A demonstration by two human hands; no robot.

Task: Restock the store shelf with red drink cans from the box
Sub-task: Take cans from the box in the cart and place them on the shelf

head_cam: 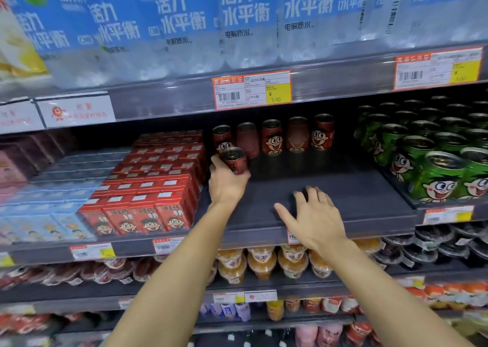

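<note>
At the far left of the dark shelf (343,201) lie pale blue and pink cartons, blurred. Next to them stands a block of red milk cartons (148,188), stacked in rows and printed with a cartoon face. Just to the right of that block, the left hand (227,180) reaches into the shelf's bare stretch and grips a red drink can (233,160), its fingers curled round the lower body, the can upright or slightly tilted with its top showing. Directly behind it, at the back of the shelf, a row of five red cans (273,138) stands upright side by side, some showing the cartoon face and others turned away. Farther right and nearer the front edge, the right hand (314,214) hovers over or rests on the shelf board with its fingers spread wide and holding nothing; contact with the board cannot be judged. At the right end stand green cans (433,172) with the same cartoon face, packed several rows deep. Above, bottles with blue labels (237,21) fill the upper shelf, with an orange price tag (252,89) below them.
</note>
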